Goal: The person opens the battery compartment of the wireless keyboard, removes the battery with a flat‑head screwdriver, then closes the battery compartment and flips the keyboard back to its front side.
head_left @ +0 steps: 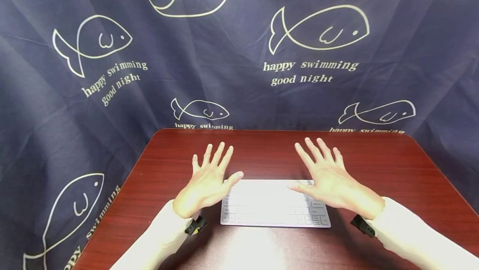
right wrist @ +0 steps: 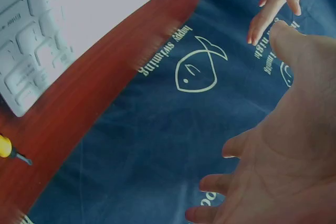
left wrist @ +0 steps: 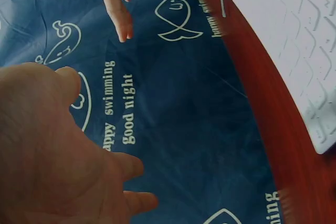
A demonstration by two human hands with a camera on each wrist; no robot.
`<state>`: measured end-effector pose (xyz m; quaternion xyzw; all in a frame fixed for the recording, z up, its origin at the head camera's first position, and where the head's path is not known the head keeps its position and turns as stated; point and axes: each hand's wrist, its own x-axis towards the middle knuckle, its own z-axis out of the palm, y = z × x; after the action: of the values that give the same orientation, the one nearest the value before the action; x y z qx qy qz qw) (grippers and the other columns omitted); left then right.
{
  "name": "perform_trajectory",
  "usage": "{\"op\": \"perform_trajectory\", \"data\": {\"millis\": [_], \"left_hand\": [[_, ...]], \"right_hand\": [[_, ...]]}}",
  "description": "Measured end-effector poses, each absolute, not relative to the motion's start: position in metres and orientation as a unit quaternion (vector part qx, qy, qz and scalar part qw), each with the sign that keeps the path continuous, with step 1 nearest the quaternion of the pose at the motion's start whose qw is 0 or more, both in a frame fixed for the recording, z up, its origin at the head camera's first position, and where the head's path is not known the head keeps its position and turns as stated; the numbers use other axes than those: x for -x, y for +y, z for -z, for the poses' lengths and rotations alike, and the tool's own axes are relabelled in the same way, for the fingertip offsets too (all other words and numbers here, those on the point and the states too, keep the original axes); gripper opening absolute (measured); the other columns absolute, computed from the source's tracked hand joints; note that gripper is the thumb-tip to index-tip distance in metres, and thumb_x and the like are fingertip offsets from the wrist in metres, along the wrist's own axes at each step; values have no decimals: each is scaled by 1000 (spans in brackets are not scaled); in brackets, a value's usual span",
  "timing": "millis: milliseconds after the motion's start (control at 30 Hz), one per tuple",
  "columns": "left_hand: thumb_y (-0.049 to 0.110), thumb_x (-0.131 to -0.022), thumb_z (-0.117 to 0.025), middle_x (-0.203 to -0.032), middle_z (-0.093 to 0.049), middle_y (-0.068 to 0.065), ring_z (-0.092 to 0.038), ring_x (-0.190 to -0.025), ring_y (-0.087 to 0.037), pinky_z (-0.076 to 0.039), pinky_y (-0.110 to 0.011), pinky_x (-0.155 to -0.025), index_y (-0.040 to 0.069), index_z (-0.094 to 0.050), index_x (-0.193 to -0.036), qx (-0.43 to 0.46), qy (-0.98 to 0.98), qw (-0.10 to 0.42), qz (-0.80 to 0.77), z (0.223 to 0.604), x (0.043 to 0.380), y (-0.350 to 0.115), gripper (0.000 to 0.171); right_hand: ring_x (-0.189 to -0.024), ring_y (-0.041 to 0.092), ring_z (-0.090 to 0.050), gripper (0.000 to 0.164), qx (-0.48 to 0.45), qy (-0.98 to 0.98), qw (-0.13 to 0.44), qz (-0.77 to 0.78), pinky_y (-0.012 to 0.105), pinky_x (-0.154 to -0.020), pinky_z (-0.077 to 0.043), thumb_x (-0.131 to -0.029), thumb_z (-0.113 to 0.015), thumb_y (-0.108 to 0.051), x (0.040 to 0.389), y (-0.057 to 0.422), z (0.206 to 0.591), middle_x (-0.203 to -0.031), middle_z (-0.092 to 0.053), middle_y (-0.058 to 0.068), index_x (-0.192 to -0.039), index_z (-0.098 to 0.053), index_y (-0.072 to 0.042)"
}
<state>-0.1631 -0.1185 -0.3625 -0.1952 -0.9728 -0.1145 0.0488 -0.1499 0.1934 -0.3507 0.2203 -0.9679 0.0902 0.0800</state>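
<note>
A white keyboard (head_left: 269, 203) lies on the reddish-brown table. My left hand (head_left: 206, 182) is spread over its left end, fingers straight and thumb pointing inward across the keyboard's back corner. Over the right end, my right hand (head_left: 331, 178) is spread the same way, its thumb overlapping the keys in the head view. Both palms are bare and hold nothing. A small screwdriver with a yellow handle (right wrist: 5, 146) and a thin metal shaft shows beyond the keyboard's right end in the right wrist view. The head view does not show this screwdriver.
The wood-grain table (head_left: 262, 153) has rounded back corners. Behind it and along its sides hangs a dark blue curtain (head_left: 239, 62) printed with fish outlines and lettering. Small black devices (head_left: 196, 225) are worn at both wrists, by the white sleeves.
</note>
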Motion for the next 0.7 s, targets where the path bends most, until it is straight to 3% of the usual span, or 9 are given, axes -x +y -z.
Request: {"op": "perform_trajectory", "data": {"millis": [200,467,700], "left_hand": [[68,-91,-30,-157,-14,-3,-6,-141,-34,-6,-64,-102,22,-20,-152,191,-973,41,121,373,165,-125,77],[60,-90,-45,-131,-51,-12,-43,-118,-37,-21,-62,-93,5,-33,-146,190,-976,6,111,412,166,-136,79],[55,-91,-48,-131,-50,-16,-43,-120,-40,-27,-59,-91,3,-31,-146,183,-966,-35,180,440,162,-135,77]], "right_hand": [[-137,44,-8,104,-223,-968,67,-91,67,-98,-8,-75,-55,-74,155,191,365,-153,-16,19,-152,-19,-13],[-135,44,-17,116,-244,-963,12,-113,66,-98,-15,-59,-82,-56,160,181,402,-150,-23,21,-149,-26,-8],[-134,45,-20,126,-260,-953,-65,-143,65,-101,-15,-47,-90,-50,161,173,422,-148,-27,22,-147,-29,-4]]}}
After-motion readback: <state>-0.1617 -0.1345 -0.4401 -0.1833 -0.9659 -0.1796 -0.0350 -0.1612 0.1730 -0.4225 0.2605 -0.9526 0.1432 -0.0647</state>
